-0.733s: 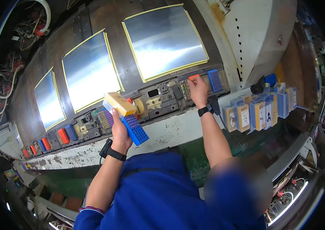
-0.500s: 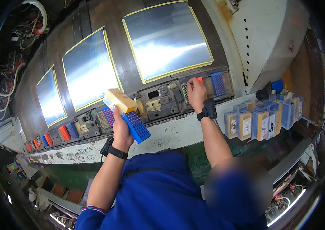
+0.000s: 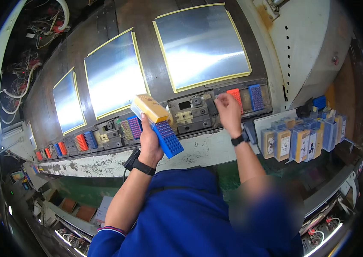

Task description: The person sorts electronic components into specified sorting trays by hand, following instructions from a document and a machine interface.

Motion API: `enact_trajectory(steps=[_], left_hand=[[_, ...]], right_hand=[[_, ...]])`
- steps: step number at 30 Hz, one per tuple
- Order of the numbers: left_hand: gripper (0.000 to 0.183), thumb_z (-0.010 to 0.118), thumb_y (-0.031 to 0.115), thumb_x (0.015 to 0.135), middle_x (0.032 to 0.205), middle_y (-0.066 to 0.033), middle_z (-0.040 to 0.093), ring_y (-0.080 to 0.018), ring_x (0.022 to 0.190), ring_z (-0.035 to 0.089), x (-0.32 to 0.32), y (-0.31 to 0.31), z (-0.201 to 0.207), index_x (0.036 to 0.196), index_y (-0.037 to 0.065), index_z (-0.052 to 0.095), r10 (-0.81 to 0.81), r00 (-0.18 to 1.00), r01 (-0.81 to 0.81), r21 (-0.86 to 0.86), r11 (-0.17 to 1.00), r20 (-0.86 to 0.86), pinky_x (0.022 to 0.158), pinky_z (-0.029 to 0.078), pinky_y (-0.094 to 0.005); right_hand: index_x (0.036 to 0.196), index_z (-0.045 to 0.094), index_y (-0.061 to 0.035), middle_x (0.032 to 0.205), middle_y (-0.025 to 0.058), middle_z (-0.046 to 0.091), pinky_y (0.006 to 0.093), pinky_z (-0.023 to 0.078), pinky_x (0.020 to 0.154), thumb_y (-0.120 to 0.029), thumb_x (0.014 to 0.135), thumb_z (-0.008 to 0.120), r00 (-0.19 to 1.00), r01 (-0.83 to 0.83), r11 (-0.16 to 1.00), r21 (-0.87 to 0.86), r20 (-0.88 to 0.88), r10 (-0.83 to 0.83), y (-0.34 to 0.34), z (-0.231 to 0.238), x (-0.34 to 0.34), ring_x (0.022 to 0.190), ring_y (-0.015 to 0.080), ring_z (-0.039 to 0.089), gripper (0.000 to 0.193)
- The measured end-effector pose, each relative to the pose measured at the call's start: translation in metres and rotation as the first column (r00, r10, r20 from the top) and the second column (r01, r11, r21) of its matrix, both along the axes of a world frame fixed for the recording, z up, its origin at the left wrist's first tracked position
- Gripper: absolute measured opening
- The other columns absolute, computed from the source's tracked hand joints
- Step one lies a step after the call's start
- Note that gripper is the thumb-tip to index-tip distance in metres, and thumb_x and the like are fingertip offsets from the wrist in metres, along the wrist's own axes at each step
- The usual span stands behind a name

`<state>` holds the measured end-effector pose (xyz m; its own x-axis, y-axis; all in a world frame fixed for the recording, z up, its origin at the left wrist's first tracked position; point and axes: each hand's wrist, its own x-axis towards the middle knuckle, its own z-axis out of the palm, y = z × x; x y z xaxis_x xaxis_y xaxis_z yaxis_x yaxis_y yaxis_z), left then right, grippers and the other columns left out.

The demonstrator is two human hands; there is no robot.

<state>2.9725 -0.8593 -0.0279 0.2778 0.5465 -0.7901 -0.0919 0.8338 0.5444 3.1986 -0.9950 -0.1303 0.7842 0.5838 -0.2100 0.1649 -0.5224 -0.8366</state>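
My left hand (image 3: 150,142) is closed around a blue rack (image 3: 170,143) full of small holes, tilted toward me. On the rack's upper end, in the same grip, rests a clear plastic box with a tan cardboard block (image 3: 152,107). Small pieces fill some holes near the box; the lower holes look bare. My right hand (image 3: 229,115) hovers over the machine's front ledge, thumb and fingertips pinched together. Whatever they hold is too small to make out. Just right of it on the ledge stand an orange-red rack (image 3: 236,97) and a filled blue rack (image 3: 256,97).
Three shiny metal plates edged with yellow tape, the largest (image 3: 203,47) at right, lie on the brown machine bed. More coloured racks (image 3: 134,127) and clamp blocks (image 3: 193,118) line the ledge leftward. Several clear boxes with cardboard (image 3: 283,143) stand at the right.
The whole view has shifted, so the bench appears farther right. My right hand has drawn back slightly toward me from the racks, fingers still pinched. My left hand keeps its hold.
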Motion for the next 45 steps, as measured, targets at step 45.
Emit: enact_trajectory(steps=[45], left_hand=[[0.068, 0.034, 0.062, 0.108, 0.111, -0.0128, 0.069, -0.0213, 0.092, 0.068, -0.005, 0.006, -0.020, 0.144, 0.006, 0.050, -0.009, 0.995, 0.003, -0.069, 0.998, -0.097, 0.080, 0.057, -0.0369]], right_hand=[[0.094, 0.069, -0.0047, 0.087, 0.0113, 0.069, 0.0424, 0.053, 0.070, -0.009, 0.089, 0.073, 0.954, -0.057, 0.995, -0.087, 0.290, 0.080, -0.009, -0.050, 0.026, 0.078, 0.0307, 0.067, 0.008]])
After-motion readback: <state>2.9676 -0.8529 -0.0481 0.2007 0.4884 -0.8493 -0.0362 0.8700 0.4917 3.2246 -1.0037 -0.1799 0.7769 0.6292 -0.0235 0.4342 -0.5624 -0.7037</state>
